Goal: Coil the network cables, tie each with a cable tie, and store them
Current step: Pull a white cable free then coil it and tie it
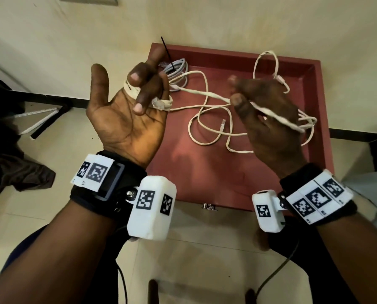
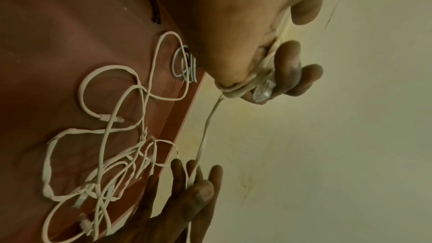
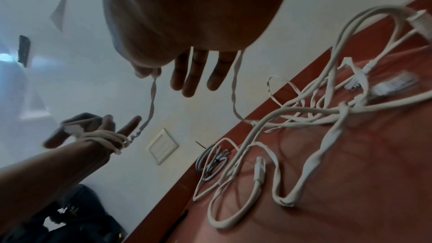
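A white flat network cable (image 1: 205, 94) runs taut between my hands above the red tray (image 1: 227, 172). My left hand (image 1: 139, 93) is palm up. Its curled fingers hold a few turns of the cable and the clear plug (image 2: 261, 91). My right hand (image 1: 238, 95) pinches the strand between thumb and forefinger, its other fingers (image 3: 187, 80) straight. The rest of the cable trails into a loose tangle of white cables (image 1: 216, 128) lying on the tray. A grey coiled cable (image 1: 177, 66) bound with a black cable tie (image 1: 166, 53) lies at the tray's far left corner.
The tray has a raised rim (image 1: 316, 69) and a metal latch (image 1: 208, 206) at its near edge. It stands against a cream wall with a switch plate (image 3: 162, 146). A dark cloth (image 1: 18, 167) and a black-and-white bar (image 1: 42, 119) lie on the floor to the left.
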